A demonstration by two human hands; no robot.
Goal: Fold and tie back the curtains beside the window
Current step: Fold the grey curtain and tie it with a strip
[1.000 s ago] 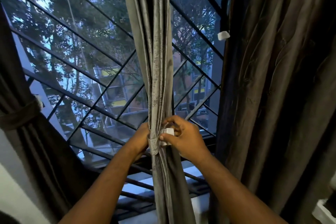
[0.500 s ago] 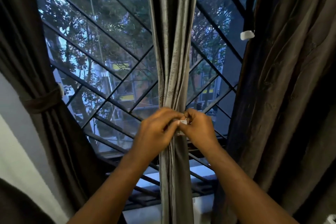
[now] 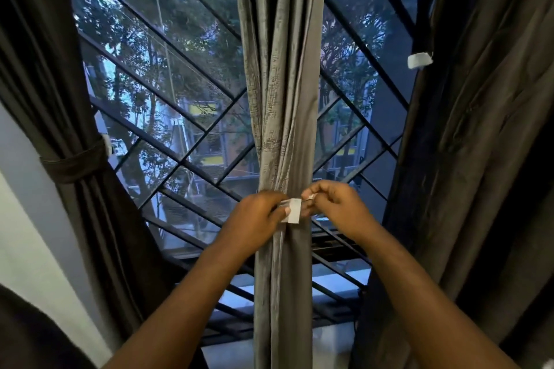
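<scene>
Pinching tie closed at curtain [image 3: 281, 104] waist, mid-window. My left hand [image 3: 257, 218] grips bunch, thumb on white tab [image 3: 294, 210]; right hand [image 3: 338, 209] pinches tie end [image 3: 311, 196]. Judgement: cloth soft, light, slippery; hold at cinch or folds spill.

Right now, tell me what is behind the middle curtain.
Behind the middle curtain runs the black window grille, with trees and a building outside. The stretch straight behind the cloth is covered.
</scene>
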